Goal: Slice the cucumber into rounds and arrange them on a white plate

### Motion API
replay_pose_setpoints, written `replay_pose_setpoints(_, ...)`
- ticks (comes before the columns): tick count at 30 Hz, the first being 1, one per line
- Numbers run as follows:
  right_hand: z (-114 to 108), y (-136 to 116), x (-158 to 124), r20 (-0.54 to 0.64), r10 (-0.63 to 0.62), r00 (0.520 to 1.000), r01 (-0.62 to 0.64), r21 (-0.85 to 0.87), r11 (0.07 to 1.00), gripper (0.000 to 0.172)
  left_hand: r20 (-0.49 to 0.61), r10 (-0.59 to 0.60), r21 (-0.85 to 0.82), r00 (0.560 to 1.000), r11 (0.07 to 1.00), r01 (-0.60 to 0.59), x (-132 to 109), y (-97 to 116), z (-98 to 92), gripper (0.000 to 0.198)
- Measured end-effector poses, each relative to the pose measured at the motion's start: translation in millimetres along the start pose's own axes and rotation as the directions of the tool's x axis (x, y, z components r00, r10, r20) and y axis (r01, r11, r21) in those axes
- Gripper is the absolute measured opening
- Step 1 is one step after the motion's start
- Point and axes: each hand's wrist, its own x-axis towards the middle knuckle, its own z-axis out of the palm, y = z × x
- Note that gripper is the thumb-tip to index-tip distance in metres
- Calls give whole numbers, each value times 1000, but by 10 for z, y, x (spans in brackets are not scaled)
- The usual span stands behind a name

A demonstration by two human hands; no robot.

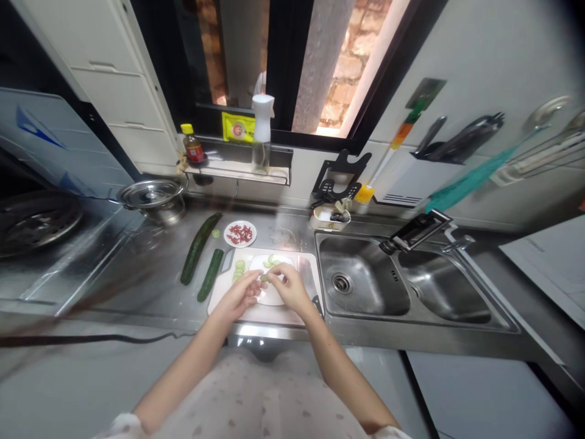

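Note:
Both of my hands meet over a white plate [272, 297] that lies on a white cutting board [292, 314]. My right hand [289, 286] pinches a green cucumber slice [264, 278] at its fingertips. My left hand [243, 292] has its fingers curled beside that slice, touching the plate's left edge; what it holds I cannot make out. More cucumber slices [271, 261] lie on the plate's far side and others [239, 268] on the board to the left.
Two cucumbers [198, 246] [210, 274] lie left of the board. A small plate of red chilli pieces [240, 233] sits behind it. A double steel sink [411, 286] with a tap is on the right, a lidded pot [153, 196] and stove on the left.

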Motion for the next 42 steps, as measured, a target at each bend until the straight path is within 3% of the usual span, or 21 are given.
replay_pose_setpoints(5, -25, 2, -24, 29, 13, 999, -13, -8, 1000, 19, -2, 56, -25, 998, 998, -56, 14, 20, -2, 48)
replay_pose_setpoints(16, -6, -30, -53, 21, 72, 997, -72, 18, 997, 14, -36, 227, 179, 973, 959, -218, -47, 126, 49, 62)
replay_pose_setpoints(22, 12, 3, -58, 17, 130, 991, -130, 50, 990, 15, -21, 379, 263, 925, 895, -361, -5, 91, 55, 58)
replay_pose_setpoints(30, 20, 16, -54, 14, 206, 978, -206, 155, 966, 13, 16, 483, 357, 876, 815, -456, 26, 76, 73, 47)
replay_pose_setpoints(42, 4, -3, -52, 82, 137, 987, -143, 66, 988, 12, 42, 475, 372, 879, 809, -455, 2, 80, 97, 44)
